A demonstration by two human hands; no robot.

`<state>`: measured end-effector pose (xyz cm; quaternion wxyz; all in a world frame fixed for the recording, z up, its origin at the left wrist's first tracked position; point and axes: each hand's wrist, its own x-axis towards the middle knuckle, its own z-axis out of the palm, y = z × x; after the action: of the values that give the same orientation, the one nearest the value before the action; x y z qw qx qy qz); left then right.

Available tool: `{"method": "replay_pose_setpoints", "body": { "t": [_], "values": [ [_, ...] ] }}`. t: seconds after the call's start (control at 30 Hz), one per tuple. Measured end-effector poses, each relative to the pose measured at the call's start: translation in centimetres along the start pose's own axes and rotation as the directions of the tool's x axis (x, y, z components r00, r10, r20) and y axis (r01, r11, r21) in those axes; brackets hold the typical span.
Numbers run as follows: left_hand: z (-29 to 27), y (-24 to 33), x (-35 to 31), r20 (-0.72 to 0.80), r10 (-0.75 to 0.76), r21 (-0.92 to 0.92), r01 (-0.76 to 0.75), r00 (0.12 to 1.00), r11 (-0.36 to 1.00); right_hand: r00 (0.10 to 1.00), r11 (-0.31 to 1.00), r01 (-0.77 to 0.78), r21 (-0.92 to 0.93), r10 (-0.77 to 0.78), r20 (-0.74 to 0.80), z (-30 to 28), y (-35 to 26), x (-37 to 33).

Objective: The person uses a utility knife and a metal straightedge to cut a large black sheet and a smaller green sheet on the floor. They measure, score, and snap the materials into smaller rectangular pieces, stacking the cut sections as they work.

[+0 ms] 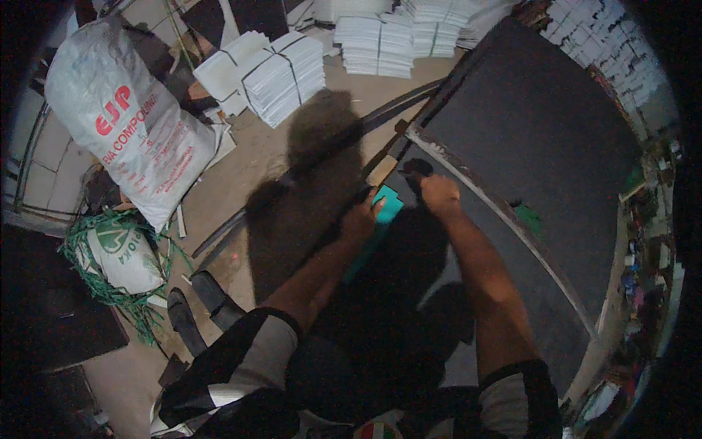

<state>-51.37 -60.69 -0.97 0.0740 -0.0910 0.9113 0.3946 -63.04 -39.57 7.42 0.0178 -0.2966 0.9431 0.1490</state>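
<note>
A flat teal piece [389, 203] lies at the left edge of the dark work table [541, 95]. My left hand [360, 218] grips its left side, with the thumb resting on top. Just beyond it is a small tan block or strip [382, 170] at the table edge. My right hand [440, 194] is closed round a dark tool [414, 173] to the right of the teal piece. The tool's working end is lost in shadow, so its kind is unclear.
A pale ridge [504, 212] runs across the table, with a green scrap [528, 218] beyond it. Strapped white sheet stacks [283, 79] stand on the floor ahead. To the left are a large white sack [124, 110], a smaller sack [121, 256] amid green strapping, and dark sandals [189, 318].
</note>
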Motion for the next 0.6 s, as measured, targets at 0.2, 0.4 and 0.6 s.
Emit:
{"method": "replay_pose_setpoints", "body": {
  "t": [0.2, 0.4, 0.6],
  "values": [
    [1.6, -2.7, 0.1, -0.295, 0.274, 0.062, -0.267, 0.915, 0.962, 0.95, 0.946, -0.282, 0.157, 0.253, 0.182, -6.7, 4.1, -7.4],
    [1.1, -0.3, -1.2, -0.174, 0.628, 0.292, -0.569, 0.758, 0.768, 0.902, 0.793, -0.431, 0.43, 0.378, 0.208, -4.8, 10.2, -18.8],
    [-0.2, 8.8, -0.1, 0.132, 0.695, 0.004, -0.702, 0.706, 0.712, 0.87, 0.467, -0.468, 0.75, 0.393, 0.299, -6.1, 9.0, -22.6]
  ]
}}
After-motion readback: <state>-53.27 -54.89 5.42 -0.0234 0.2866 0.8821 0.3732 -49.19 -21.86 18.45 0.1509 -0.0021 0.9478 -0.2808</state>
